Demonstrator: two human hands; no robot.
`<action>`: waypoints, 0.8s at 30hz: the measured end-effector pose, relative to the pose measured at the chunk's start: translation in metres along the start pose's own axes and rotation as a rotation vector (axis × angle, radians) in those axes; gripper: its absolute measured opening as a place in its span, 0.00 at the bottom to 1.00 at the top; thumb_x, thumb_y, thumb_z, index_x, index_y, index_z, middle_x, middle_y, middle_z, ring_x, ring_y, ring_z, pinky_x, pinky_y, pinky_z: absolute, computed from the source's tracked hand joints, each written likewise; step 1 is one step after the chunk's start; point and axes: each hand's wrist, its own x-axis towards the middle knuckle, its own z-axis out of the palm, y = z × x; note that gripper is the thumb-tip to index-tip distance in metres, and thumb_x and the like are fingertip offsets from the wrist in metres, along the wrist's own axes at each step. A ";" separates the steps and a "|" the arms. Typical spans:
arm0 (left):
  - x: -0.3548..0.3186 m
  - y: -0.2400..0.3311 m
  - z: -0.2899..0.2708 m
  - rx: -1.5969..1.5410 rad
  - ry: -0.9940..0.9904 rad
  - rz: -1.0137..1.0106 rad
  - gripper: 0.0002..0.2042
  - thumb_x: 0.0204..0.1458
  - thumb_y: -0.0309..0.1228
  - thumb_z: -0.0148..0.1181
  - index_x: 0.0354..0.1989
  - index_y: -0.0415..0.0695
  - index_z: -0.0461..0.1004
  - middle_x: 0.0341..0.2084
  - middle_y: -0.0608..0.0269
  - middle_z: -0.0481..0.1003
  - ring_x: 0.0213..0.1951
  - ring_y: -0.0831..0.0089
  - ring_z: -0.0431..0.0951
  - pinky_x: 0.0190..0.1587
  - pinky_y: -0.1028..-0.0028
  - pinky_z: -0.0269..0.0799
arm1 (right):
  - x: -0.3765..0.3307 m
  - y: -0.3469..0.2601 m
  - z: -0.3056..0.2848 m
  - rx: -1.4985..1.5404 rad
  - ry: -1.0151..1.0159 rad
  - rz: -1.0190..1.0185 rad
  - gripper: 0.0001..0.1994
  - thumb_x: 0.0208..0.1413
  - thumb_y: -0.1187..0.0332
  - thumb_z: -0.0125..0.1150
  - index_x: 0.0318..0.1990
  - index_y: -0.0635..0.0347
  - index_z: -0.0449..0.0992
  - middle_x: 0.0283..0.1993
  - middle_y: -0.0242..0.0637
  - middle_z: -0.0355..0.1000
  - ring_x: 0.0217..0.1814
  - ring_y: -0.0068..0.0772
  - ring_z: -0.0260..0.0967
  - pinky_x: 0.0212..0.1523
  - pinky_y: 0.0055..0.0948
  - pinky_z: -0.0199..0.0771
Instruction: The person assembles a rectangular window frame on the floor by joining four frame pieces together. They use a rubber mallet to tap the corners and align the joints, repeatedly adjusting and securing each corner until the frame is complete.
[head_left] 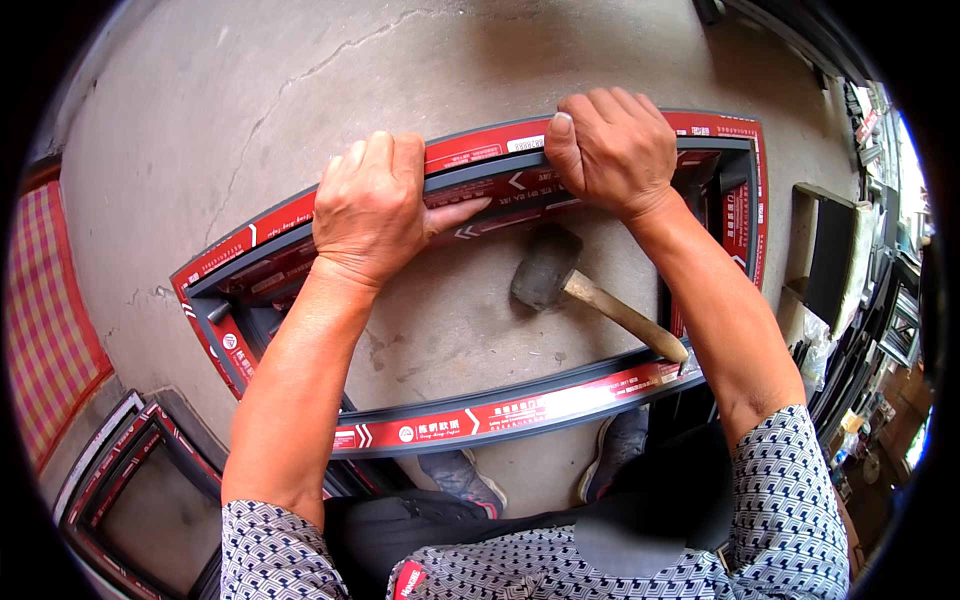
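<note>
1. Both arms are reaching forward, left forearm angling up and right, right one angling up and left. The left hand (365, 205) and right hand (618, 150) are both on the far rail of a grey frame (560, 402) with red film, set out in front of the person's shoes (462, 478).
2. Left fingers: close together, bent over the rail, thumb stuck out to the right along its inner side.
3. Right fingers: also bunched and curled over, knuckles up, thumb folded down on the near side.
4. Fingertips on both are hidden behind the rail, so no clue how hard they press.
5. A mallet (545, 270) sits in the frame's opening, handle end overlapping the near rail; can't tell if they touch.
6. Forearms block the frame's near corners, the shoes are partly covered, and the clutter (880, 400) at far right is mostly a jumble.
</note>
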 end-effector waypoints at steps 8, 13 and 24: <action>0.003 0.002 -0.001 -0.013 0.000 -0.019 0.34 0.39 0.63 0.80 0.34 0.45 0.72 0.26 0.62 0.70 0.28 0.61 0.74 0.31 0.63 0.71 | 0.000 0.002 0.007 -0.049 0.053 -0.007 0.16 0.67 0.56 0.60 0.25 0.49 0.72 0.24 0.31 0.68 0.27 0.38 0.71 0.32 0.37 0.71; 0.006 0.004 -0.002 -0.007 -0.025 -0.035 0.34 0.40 0.64 0.79 0.33 0.45 0.71 0.27 0.61 0.70 0.28 0.60 0.74 0.31 0.62 0.71 | 0.000 0.001 0.007 -0.051 0.059 0.007 0.15 0.65 0.57 0.61 0.26 0.49 0.73 0.24 0.31 0.68 0.27 0.38 0.71 0.32 0.38 0.71; 0.003 0.009 0.003 0.049 0.018 -0.079 0.34 0.52 0.70 0.67 0.31 0.46 0.71 0.25 0.62 0.70 0.27 0.60 0.73 0.30 0.61 0.69 | 0.002 -0.003 0.002 0.012 0.022 0.040 0.17 0.71 0.60 0.52 0.29 0.54 0.78 0.26 0.37 0.70 0.28 0.43 0.71 0.34 0.41 0.70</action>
